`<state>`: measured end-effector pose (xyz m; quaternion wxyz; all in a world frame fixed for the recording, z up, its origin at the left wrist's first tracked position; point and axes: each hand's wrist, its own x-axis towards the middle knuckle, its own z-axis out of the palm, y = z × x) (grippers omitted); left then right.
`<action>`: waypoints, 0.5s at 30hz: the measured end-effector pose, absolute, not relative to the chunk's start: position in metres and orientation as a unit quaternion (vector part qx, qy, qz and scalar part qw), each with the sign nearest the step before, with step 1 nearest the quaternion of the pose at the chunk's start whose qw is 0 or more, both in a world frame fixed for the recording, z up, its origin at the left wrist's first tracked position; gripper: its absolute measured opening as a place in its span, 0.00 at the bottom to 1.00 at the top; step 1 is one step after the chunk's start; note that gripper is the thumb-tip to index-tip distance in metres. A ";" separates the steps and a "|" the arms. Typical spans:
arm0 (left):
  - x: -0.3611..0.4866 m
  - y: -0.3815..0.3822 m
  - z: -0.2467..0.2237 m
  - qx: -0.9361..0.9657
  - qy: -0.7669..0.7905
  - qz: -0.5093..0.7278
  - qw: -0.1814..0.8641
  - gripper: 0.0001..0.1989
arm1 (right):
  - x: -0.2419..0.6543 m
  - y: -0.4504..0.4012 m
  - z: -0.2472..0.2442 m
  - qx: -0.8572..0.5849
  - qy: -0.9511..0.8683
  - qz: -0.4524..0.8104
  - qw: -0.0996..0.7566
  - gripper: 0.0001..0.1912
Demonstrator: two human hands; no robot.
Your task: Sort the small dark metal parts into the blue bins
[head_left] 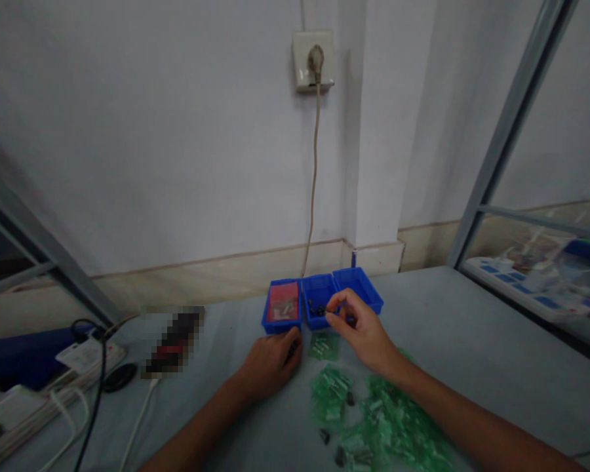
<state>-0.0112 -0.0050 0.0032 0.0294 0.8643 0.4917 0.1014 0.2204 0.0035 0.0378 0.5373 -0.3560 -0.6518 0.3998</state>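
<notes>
Three small blue trays stand side by side near the wall. Over the middle tray (319, 284), which holds small black parts (317, 309), my right hand (360, 328) has thumb and forefinger in a pinch; whatever is between them is too small to name. My left hand (270, 364) rests on the table just in front of the left tray (266, 314), fingers curled, with something dark partly visible inside. A small green bag (323, 346) of pale parts lies between the hands. More green plastic bags (332, 393) of clear-looking pieces spread below my right forearm.
A pink sheet (282, 300) with a small clear bag lies in the left tray. Loose dark bits (324, 435) sit by the bags. At left are a pixelated device (174, 344), cables and a power strip (93, 360); another strip (516, 285) lies beyond the right metal post (491, 157).
</notes>
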 end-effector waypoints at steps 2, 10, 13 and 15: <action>-0.011 -0.005 0.002 0.864 0.494 0.100 0.026 0.07 | 0.220 0.007 0.036 -0.339 -0.617 0.477 0.527 0.09; -0.011 -0.004 0.002 0.861 0.498 0.096 0.034 0.07 | 0.223 0.017 0.028 -0.272 -0.459 0.687 0.494 0.13; -0.011 -0.005 0.003 0.862 0.497 0.098 0.035 0.07 | 0.223 0.016 0.030 -0.273 -0.451 0.690 0.496 0.13; -0.011 -0.005 0.003 0.861 0.498 0.099 0.037 0.07 | 0.222 0.015 0.032 -0.289 -0.468 0.663 0.507 0.13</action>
